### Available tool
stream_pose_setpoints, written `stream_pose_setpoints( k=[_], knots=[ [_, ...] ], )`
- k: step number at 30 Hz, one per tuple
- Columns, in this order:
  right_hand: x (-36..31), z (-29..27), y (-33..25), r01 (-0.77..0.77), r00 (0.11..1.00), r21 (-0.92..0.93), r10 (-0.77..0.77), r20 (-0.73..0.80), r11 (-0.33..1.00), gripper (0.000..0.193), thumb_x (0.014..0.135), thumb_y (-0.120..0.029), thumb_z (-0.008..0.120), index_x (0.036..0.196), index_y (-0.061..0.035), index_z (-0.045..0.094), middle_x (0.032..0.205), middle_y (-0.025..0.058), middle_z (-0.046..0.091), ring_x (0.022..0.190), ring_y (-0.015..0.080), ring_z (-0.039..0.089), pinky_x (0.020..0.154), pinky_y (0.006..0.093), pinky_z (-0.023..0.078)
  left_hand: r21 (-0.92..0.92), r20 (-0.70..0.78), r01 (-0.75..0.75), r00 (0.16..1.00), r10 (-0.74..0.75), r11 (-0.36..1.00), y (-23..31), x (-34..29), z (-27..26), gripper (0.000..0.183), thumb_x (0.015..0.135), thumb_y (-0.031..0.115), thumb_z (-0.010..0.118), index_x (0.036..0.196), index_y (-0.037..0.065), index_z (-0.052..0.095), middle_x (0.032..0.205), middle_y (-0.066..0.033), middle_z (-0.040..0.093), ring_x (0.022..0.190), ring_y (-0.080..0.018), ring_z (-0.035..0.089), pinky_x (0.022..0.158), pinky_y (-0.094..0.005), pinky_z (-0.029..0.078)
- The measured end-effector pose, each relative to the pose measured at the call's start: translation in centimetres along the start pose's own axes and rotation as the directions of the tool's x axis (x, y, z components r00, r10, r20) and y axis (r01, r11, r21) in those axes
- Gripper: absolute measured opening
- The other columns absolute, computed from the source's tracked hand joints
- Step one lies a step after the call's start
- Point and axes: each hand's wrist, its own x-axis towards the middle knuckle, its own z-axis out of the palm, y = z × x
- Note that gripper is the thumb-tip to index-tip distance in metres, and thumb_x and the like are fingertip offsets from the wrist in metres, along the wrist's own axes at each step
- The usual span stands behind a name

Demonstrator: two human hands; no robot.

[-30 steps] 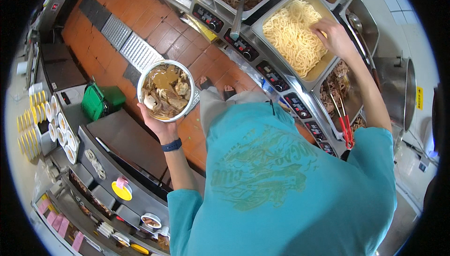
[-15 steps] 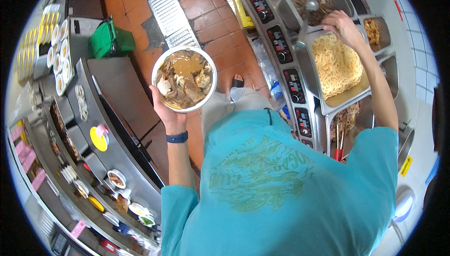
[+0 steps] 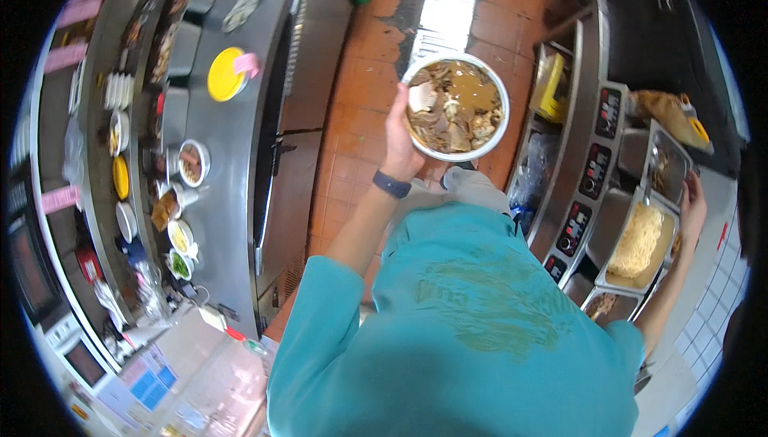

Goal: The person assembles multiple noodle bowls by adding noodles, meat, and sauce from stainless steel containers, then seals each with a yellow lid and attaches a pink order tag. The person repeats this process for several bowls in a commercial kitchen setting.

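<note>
round white bowl of sliced meat and brown sauce, its rim at upper centre of the frame, held in the left hand.
it looks full, so probably weighty; the sauce could slop, and the thin-looking wall may flex or turn slick, so a level hold around the lower wall and base seems safest. the left hand is curled at its left side. the right hand, at the right edge, is beside a rectangular steel tray of pale yellow noodles; i cannot tell whether it grips anything. a grey steel surface at left, bearing a yellow round lid, and the black-panelled steel warmer at right hem in the bowl.
</note>
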Motion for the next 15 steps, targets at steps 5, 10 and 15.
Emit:
stream_pose_setpoints(
  k=[5,10,15],
  knots=[
    [-5.7,9.2,-21.7,-0.138,0.971,0.39,0.046,0.236,0.91,0.022,0.098,-0.028,0.065,0.094,-0.007,0.071,0.083,0.001,0.067,0.075,0.0079,0.062,0.068,0.0249,0.053,-0.106,-0.013,-0.089,0.996,0.088,0.99,5.2,-1.8,-4.6,0.056,0.104,0.048,0.043,0.138,0.003,0.049,0.133,-0.0125,0.058,0.12,-0.0249,0.058,0.103,-0.04,0.047],
    [-12.0,23.2,-43.7,-0.405,0.754,0.809,-0.345,0.559,0.426,0.028,0.106,-0.028,0.046,0.112,-0.0038,0.059,0.118,0.0094,0.065,0.112,0.0195,0.063,0.083,0.031,0.055,-0.163,-0.028,-0.098,0.995,0.095,0.982,10.9,-4.5,-11.1,0.063,0.101,0.054,0.043,0.139,0.004,0.048,0.137,-0.0153,0.055,0.123,-0.0295,0.056,0.104,-0.0453,0.047],
    [-13.5,26.4,-55.5,-0.615,0.592,0.741,-0.463,0.66,0.27,0.016,0.099,-0.014,0.058,0.106,-0.0004,0.058,0.104,0.0065,0.062,0.089,0.018,0.068,0.077,0.0319,0.062,-0.229,-0.131,-0.193,0.977,0.166,0.954,14.6,-8.1,-16.1,0.061,0.101,0.054,0.046,0.137,0.005,0.05,0.133,-0.0136,0.059,0.119,-0.0267,0.059,0.102,-0.0444,0.049]
  ],
)
